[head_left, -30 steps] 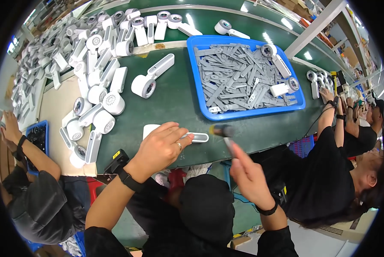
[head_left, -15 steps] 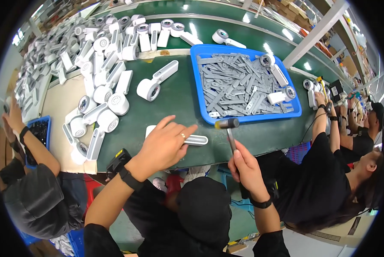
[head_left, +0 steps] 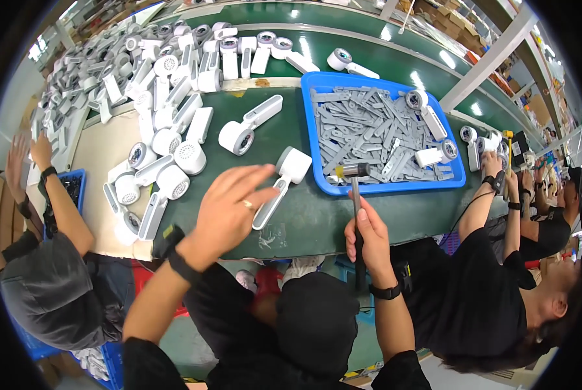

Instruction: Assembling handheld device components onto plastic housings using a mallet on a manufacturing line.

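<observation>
My right hand (head_left: 370, 235) is closed round the shaft of a small hammer (head_left: 356, 201), which stands upright with its dark, yellow-tipped head over the near rim of the blue tray (head_left: 323, 188). My left hand (head_left: 226, 211) has its fingers spread, next to a white handheld fan-like unit (head_left: 295, 164) with a drum-shaped head and long handle. The fingertips overlap the unit in view; I cannot tell whether they touch it. That unit lies on the green table (head_left: 252, 242), head away from me. Another white unit (head_left: 237, 138) lies farther back.
Grey flat strips (head_left: 362, 133) fill the tray, with two white units on them. White units (head_left: 167, 141) crowd cardboard at left, and a large heap (head_left: 89, 81) lies behind. Co-workers sit on both sides; one's hands (head_left: 492, 166) hold units at right.
The white unit near my left hand has turned, its head now showing past my fingers. My left hand has shifted slightly left. My right hand still holds the hammer upright.
</observation>
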A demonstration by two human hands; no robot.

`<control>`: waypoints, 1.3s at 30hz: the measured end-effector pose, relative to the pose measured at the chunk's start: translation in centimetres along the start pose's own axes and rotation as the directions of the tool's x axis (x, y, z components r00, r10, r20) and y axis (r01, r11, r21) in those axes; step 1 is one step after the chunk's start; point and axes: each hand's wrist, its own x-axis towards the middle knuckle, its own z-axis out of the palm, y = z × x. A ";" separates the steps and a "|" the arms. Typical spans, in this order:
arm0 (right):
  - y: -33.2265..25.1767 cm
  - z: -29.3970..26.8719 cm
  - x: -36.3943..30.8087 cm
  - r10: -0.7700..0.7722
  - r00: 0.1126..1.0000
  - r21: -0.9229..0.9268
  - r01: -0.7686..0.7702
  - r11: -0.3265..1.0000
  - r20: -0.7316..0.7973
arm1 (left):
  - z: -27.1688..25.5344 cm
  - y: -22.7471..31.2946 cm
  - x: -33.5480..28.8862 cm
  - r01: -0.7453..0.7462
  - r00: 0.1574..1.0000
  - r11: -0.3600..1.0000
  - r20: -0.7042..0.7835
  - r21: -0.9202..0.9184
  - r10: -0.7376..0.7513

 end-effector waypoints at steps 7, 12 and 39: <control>-0.6 0.2 -0.3 -0.023 0.999 0.152 0.016 0.988 0.042 | 3.7 5.4 -3.1 0.558 0.783 0.820 -0.250 -0.124 -0.570; -4.2 2.4 -2.5 0.053 0.994 -0.015 -0.052 0.999 0.093 | 5.0 4.8 -3.7 0.567 0.740 0.810 -0.339 -0.152 -0.581; -6.1 6.7 1.0 0.208 0.948 -0.457 -0.080 0.886 0.239 | 6.1 4.5 -3.5 0.643 0.550 0.599 -0.255 -0.478 -0.795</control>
